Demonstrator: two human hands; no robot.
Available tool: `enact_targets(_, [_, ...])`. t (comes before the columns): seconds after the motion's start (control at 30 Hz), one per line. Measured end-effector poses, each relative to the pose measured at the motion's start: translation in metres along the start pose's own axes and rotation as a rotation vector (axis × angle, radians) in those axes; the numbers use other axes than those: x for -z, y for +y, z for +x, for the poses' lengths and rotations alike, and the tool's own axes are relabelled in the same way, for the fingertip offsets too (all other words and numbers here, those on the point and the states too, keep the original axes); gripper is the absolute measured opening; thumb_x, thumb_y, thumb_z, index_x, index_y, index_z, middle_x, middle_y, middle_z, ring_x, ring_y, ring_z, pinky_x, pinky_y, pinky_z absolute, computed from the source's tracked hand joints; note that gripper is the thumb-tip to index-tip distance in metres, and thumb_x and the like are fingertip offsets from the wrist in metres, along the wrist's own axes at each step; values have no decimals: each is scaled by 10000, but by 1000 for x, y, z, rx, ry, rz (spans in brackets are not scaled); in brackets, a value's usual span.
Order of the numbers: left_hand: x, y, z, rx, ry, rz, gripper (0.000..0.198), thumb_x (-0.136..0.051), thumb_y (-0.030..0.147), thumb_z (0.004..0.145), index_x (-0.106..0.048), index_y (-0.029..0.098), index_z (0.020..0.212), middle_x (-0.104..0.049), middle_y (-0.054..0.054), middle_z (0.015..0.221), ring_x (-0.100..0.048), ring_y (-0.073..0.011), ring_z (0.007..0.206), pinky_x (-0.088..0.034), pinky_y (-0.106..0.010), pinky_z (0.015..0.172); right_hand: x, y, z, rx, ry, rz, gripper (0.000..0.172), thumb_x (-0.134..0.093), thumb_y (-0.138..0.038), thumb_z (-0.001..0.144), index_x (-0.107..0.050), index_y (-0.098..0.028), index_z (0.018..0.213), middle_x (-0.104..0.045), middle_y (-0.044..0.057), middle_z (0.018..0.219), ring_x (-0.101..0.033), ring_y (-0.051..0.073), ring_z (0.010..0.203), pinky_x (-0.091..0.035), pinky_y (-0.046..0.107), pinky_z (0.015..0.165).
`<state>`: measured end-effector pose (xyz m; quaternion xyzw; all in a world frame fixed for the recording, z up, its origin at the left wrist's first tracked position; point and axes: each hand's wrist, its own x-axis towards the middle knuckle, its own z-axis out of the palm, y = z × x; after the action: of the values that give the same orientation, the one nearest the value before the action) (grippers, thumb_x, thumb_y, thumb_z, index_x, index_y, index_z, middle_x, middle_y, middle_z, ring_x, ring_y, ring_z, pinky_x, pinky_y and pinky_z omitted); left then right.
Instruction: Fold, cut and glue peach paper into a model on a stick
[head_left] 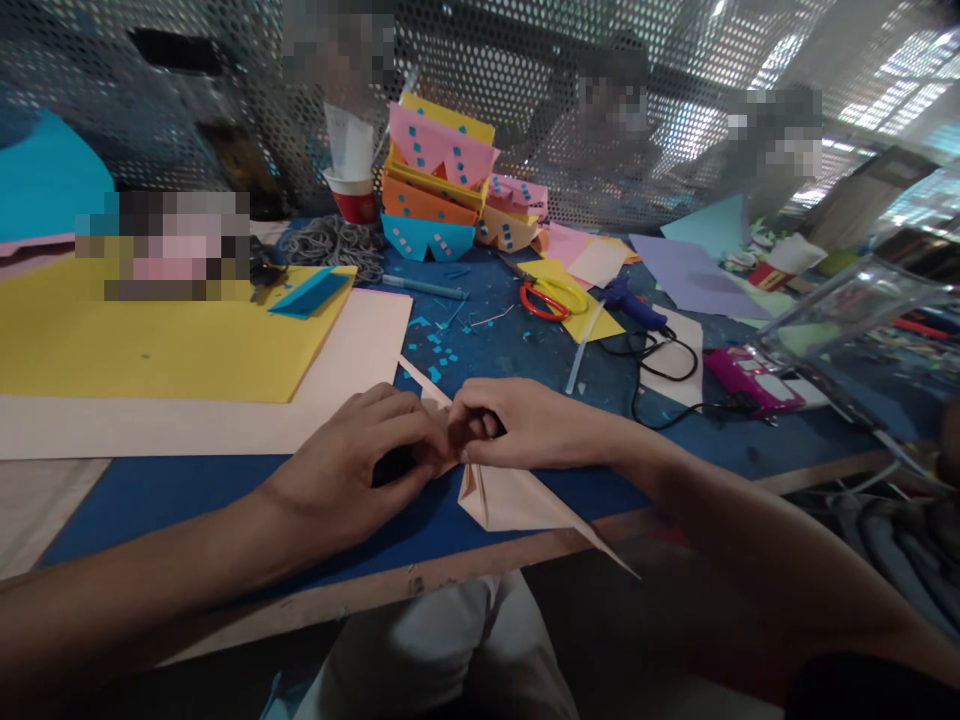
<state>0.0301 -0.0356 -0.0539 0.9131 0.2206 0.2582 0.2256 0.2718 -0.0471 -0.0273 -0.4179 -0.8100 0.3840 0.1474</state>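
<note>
A pale peach folded paper [517,497] lies at the front edge of the blue table, its long thin point sticking out past the edge. My left hand [382,440] and my right hand [517,425] meet over its middle, fingers bent and pinching the folds. Their fingertips almost touch, so the part of the paper between them is hidden. Beyond the hands a narrow strip of the same paper slants up to the left.
Yellow sheets [187,350] cover the left side. Small blue scraps [435,350], scissors [555,297], a blue glue gun [634,303] and its black cord lie ahead. Decorated paper pieces [431,195] and a red cup [352,195] stand by the perforated metal screen.
</note>
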Motion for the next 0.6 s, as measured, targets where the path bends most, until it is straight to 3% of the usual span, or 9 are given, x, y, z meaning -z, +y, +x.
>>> enact_targets(0.13, [-3,-6,-8,-91,30,71,211,-583,137,1029,-746,272,1033,-751,-8,1027,-613,-213,1005,-434,-367,862,-1,0,0,-10,7,19,116,-679,-132,877,-686,-191,977,-658,-23,881,-610,133,810,-407,246,710])
enact_targets(0.3, [-3,-6,-13,-248,58,286,243,-558,89,987,-731,245,1052,-778,-8,1046,-633,-234,987,-431,-423,885,0,-1,0,-14,17,-3,128,-671,-129,859,-675,-191,970,-648,-31,869,-600,127,786,-396,248,694])
enact_targets(0.47, [0,1,-18,-358,-43,505,304,-511,68,988,-724,162,1183,-785,-66,1105,-654,-270,994,-463,-461,935,0,-2,0,-34,8,8,144,-660,-108,847,-683,-191,962,-665,-26,874,-613,129,792,-405,252,696])
enact_targets(0.6, [2,4,-22,-393,-84,550,329,-479,95,1021,-712,98,1254,-769,-123,1158,-669,-293,1014,-485,-484,954,-1,-2,1,-32,23,-5,107,-670,-146,861,-679,-195,956,-659,-28,870,-609,126,782,-406,254,678])
